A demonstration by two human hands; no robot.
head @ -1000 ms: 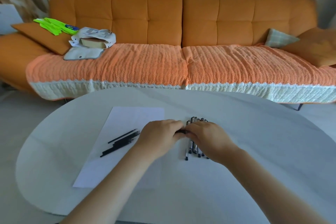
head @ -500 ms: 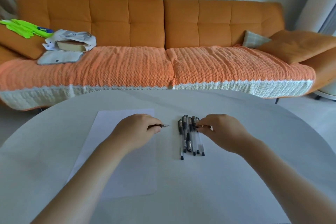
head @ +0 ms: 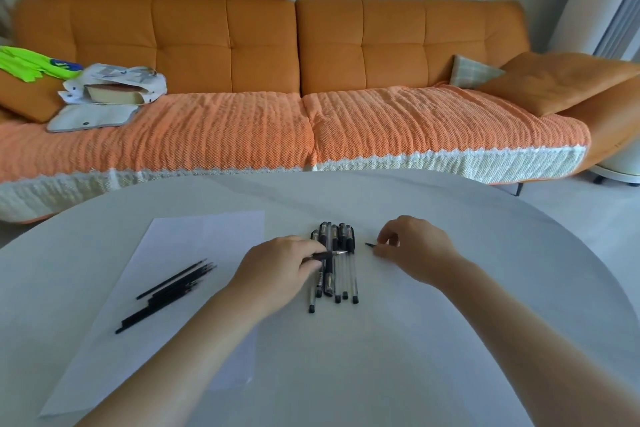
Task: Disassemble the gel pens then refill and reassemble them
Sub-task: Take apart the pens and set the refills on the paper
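Observation:
Several gel pens (head: 337,263) with black caps lie side by side in a row at the middle of the white table (head: 450,340). My left hand (head: 280,263) grips an uncapped pen (head: 325,255), its tip pointing right over the row. My right hand (head: 412,246) sits just right of the row and pinches a small black cap (head: 370,245) at its fingertips. Several black refills (head: 166,293) lie in a loose bundle on a white paper sheet (head: 194,243) to the left.
An orange sofa (head: 311,55) with a knitted orange cover stands behind the table. A bag with a book (head: 114,90) and a green item (head: 24,62) lie on its left end, cushions (head: 554,80) on its right.
My hands pulled apart: the right hand drew the cap off to the right of the row, while the left hand kept the pen body and moved over the row. The camera shifted.

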